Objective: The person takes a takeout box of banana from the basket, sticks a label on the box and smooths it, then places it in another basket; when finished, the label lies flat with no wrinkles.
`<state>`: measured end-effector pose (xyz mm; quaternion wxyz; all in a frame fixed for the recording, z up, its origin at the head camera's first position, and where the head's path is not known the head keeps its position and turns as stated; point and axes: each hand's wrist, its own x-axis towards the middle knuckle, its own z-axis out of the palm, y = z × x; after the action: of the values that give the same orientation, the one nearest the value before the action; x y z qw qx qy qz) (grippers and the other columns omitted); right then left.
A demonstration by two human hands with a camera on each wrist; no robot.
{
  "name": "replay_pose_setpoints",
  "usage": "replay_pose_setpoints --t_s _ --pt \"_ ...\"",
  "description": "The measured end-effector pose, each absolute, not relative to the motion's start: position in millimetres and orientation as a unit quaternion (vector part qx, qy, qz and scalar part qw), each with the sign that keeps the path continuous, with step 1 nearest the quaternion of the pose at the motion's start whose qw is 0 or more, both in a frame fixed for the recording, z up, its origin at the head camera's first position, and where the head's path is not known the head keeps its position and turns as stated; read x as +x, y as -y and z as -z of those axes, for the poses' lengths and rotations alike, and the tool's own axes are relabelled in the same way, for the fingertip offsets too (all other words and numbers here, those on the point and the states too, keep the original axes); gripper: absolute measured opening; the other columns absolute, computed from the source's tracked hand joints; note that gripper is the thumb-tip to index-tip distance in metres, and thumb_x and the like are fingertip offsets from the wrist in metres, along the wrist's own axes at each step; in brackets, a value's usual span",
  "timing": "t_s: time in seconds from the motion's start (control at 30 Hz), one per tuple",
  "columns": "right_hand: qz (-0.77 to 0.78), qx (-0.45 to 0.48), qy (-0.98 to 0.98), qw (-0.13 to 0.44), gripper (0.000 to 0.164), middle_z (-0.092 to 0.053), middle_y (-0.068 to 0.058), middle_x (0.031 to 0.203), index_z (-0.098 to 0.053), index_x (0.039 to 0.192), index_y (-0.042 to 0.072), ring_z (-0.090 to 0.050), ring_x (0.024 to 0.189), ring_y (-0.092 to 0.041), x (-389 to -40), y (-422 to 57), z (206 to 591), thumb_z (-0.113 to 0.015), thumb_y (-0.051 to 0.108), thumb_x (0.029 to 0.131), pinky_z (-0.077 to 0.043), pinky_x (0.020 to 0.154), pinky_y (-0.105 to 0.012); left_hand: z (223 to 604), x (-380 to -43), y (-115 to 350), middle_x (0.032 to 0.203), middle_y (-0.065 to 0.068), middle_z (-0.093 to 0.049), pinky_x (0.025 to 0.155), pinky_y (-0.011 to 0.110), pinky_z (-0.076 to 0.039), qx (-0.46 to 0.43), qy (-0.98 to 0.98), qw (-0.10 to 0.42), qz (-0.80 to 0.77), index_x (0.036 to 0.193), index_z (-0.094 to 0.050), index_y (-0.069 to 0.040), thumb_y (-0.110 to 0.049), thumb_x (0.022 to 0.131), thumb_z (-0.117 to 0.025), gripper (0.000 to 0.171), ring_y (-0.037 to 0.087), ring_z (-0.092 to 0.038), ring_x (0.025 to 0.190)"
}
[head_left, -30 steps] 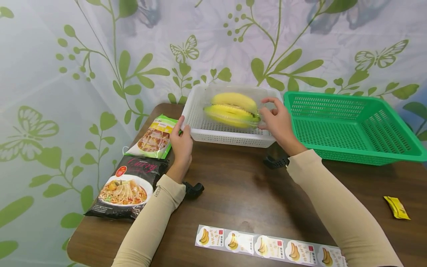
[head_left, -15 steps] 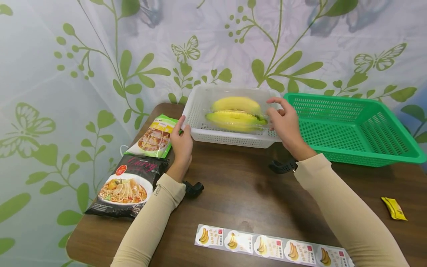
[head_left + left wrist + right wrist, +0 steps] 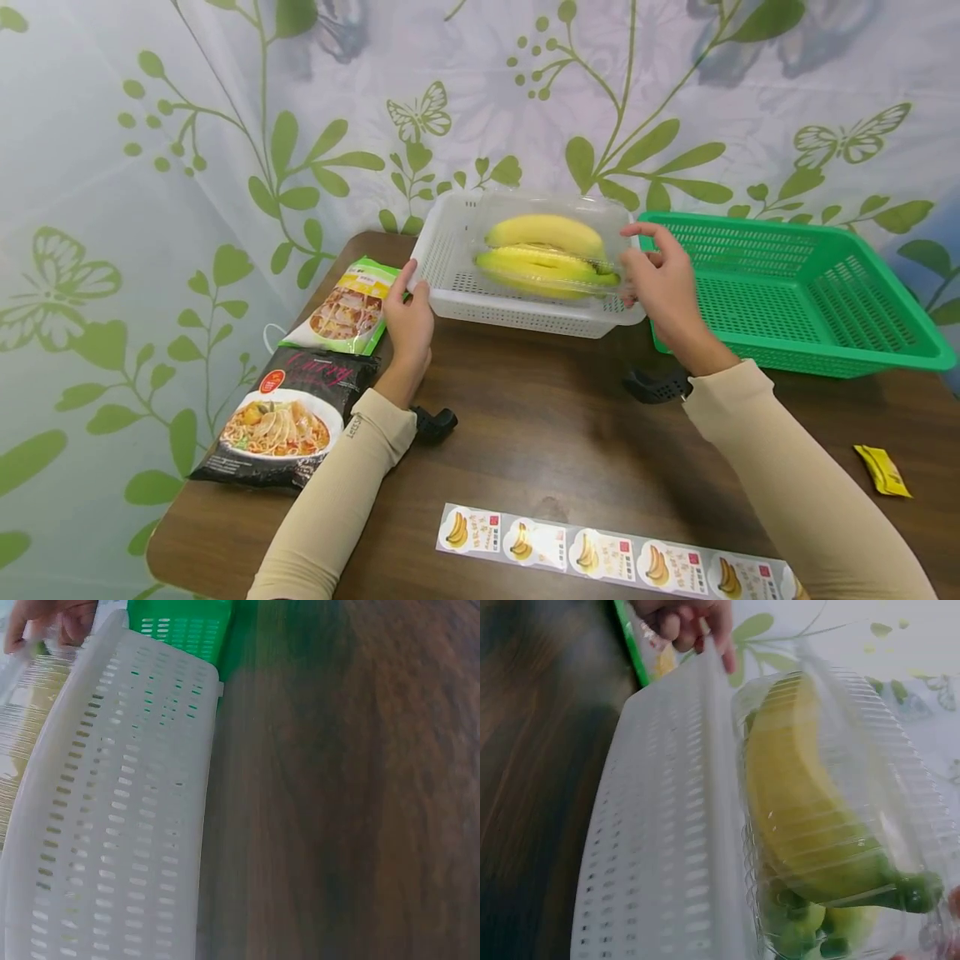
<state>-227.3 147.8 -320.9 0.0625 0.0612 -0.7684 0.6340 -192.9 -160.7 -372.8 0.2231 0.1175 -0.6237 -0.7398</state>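
A clear, ridged plastic clamshell box (image 3: 877, 712) holds several yellow bananas (image 3: 547, 236) with green stems. It sits inside a white perforated basket (image 3: 517, 315). My right hand (image 3: 666, 287) grips the box's right end, thumb and fingers curled at its edge beside the basket's right rim. My left hand (image 3: 408, 325) holds the basket's front left corner, with the thumb and a finger over the rim. In the right wrist view, the box lies right behind the basket's front wall, with the left hand at the far end of that wall.
A green basket (image 3: 772, 292) stands close on the right. Two food packets lie at left: a green-edged one (image 3: 348, 308) and a black noodle packet (image 3: 288, 417). A strip of banana stickers (image 3: 600, 554) lies in front, a small yellow sachet (image 3: 882, 471) at right.
My right hand has moved right, and the box with the bananas has shifted right inside the white basket. The left hand has stayed on the basket's corner.
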Motion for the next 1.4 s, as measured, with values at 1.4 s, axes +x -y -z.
replay_pose_setpoints --t_s 1.4 --pt "-0.588 0.109 0.801 -0.005 0.034 -0.051 -0.013 0.088 -0.047 0.142 0.017 -0.034 0.046 -0.028 -80.6 -194.5 303.3 -0.048 0.012 0.108 -0.034 0.041 -0.04 403.7 -209.2 163.9 0.149 0.007 -0.051 0.066 0.025 -0.044 0.134 0.627 0.235 0.73 0.144 -0.06 -0.016 -0.014 0.104 -0.055 0.041 0.015 -0.059 0.095"
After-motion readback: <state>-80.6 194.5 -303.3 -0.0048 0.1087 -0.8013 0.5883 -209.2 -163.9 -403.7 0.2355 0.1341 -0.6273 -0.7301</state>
